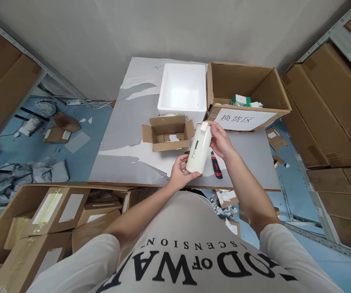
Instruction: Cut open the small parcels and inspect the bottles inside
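Note:
A cream-coloured bottle (199,148) with dark lettering is tilted between my two hands above the table's front part. My left hand (181,173) is closed around its lower end, thumb along the base. Up at the lidded end, my right hand (221,140) grips it from the right side. Just left of the bottle stands a small open cardboard box (169,134), flaps spread, with a white slip of paper (174,138) inside. Below my right hand a red and black utility knife (216,166) lies on the table.
Behind the small box is a white foam box (182,87). To its right, a large labelled carton (248,87) holds a green box (240,100). A big carton of parcels (62,211) stands at the table's front left. Shelves with cartons (330,101) flank the right side.

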### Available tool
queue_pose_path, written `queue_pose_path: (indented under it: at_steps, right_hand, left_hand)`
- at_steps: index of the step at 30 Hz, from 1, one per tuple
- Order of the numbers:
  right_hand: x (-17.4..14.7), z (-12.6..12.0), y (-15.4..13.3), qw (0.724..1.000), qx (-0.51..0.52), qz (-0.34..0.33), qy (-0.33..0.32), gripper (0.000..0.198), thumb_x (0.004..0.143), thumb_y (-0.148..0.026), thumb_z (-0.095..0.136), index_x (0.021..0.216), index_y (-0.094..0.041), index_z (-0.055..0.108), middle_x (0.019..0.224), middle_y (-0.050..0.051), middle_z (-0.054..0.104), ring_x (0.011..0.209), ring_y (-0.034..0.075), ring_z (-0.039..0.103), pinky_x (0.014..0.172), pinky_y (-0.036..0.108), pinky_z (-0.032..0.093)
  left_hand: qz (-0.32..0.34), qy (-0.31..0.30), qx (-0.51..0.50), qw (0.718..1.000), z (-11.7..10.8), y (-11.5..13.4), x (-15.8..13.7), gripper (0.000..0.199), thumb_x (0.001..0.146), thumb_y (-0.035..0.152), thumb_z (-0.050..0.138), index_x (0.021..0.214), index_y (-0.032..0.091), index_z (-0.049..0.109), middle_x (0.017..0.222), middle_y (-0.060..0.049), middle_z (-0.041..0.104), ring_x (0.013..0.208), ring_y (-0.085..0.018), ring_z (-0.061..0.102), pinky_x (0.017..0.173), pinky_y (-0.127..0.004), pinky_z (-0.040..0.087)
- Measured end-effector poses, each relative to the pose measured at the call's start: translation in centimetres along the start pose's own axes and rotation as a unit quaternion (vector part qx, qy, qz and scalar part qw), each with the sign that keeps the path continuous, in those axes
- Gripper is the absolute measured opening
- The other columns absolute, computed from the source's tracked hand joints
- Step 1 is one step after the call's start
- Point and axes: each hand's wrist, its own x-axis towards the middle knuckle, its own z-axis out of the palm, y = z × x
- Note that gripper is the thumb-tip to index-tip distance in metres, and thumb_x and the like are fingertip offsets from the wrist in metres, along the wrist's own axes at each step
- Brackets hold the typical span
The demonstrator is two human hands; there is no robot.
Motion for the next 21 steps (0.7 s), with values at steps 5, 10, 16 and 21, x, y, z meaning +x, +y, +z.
queue_pose_path:
  at_steps: [5, 10, 16, 21]
  right_hand:
    - [0.8, 0.1, 0.6, 1.0, -0.009, 0.016, -0.013, 0.055, 0.074, -0.069, 0.059, 0.115, -0.034, 0.055, 0.105, 0.001, 0.066, 0.085, 0.019, 0.063, 0.07, 0.036, 0.054]
    - [1.4, -0.2, 1.7, 0.997, 0.046, 0.025, -0.059, 0.07, 0.073, -0.08, 0.044, 0.128, -0.036, 0.048, 0.11, 0.003, 0.065, 0.091, 0.022, 0.064, 0.075, 0.042, 0.053]
    - [2.2, 1.2, 3.5, 0.993, 0.089, 0.02, -0.079, 0.063, 0.069, -0.069, 0.061, 0.121, -0.035, 0.05, 0.117, 0.003, 0.064, 0.095, 0.024, 0.064, 0.077, 0.044, 0.053]
    - [2.8, 1.5, 3.7, 0.996, 0.081, 0.026, -0.02, 0.056, 0.066, -0.058, 0.072, 0.112, -0.032, 0.054, 0.108, 0.001, 0.066, 0.088, 0.019, 0.063, 0.072, 0.035, 0.054]
  left_hand:
    - [-0.003, 0.027, -0.014, 1.0, -0.4, -0.3, 0.6, 0.07, 0.049, 0.037, 0.088, 0.104, 0.019, 0.05, 0.112, -0.009, 0.059, 0.095, -0.02, 0.064, 0.08, -0.035, 0.054]
    - [-0.079, -0.033, -0.126, 0.988, -1.7, -0.2, 0.7, 0.061, 0.057, 0.046, 0.079, 0.106, 0.022, 0.051, 0.106, -0.006, 0.065, 0.093, -0.022, 0.065, 0.082, -0.041, 0.054]
    - [-0.151, -0.071, -0.193, 0.967, -2.2, 0.1, 0.8, 0.051, 0.07, 0.047, 0.063, 0.112, 0.018, 0.056, 0.117, -0.012, 0.065, 0.11, -0.03, 0.061, 0.09, -0.047, 0.052]
    - [-0.094, -0.03, -0.127, 0.987, -2.9, -0.5, 1.7, 0.055, 0.07, 0.049, 0.069, 0.113, 0.017, 0.059, 0.119, -0.012, 0.063, 0.108, -0.029, 0.062, 0.087, -0.045, 0.053]
